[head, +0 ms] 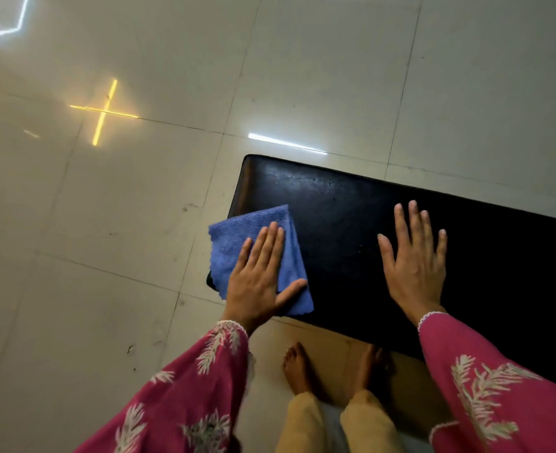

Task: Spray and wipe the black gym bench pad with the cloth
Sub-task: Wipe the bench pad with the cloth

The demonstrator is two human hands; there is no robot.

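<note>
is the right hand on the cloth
No, the right hand lies flat on the bare pad, while the left hand presses the cloth.

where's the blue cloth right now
In the head view the blue cloth lies on the left end of the black bench pad, pressed flat under the left hand.

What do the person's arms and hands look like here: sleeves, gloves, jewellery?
Both arms are in loose magenta-pink sleeves, left sleeve and right sleeve, embroidered with white feathery leaf sprigs and edged with white scalloped trim at the cuffs. The left hand and right hand are bare: no gloves, rings, watch or bangles visible.
</note>
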